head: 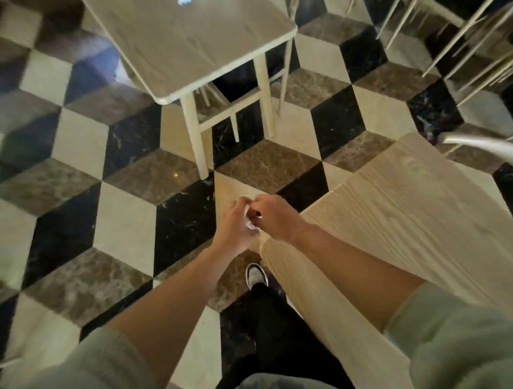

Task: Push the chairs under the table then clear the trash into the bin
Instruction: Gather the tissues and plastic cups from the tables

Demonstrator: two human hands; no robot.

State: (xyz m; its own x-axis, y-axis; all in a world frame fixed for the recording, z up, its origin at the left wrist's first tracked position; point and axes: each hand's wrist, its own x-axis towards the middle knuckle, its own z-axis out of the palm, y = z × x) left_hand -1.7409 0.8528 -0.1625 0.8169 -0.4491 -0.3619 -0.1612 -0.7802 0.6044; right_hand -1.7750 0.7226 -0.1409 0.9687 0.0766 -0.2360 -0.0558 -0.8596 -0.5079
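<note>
Trash step, it seems: left hand (236, 222) and right hand (273, 215) are closing curled fingers together around white crumpled trash (249, 222) at frame centre; next, finding the unseen bin.

Two bare hands meet in the middle, over a floor of black, brown and cream tiles (125, 230). The left hand (234, 222) and the right hand (273, 216) both pinch a small crumpled white scrap of paper (249, 222) between them. A pale wooden table (402, 200) lies under the right arm. Farther off stands another pale wooden table (194, 41), with a pale wooden chair (236, 111) tucked under it. Something small and white (183, 2) sits at its far edge. One grey-and-white shoe (256, 275) shows below.
</note>
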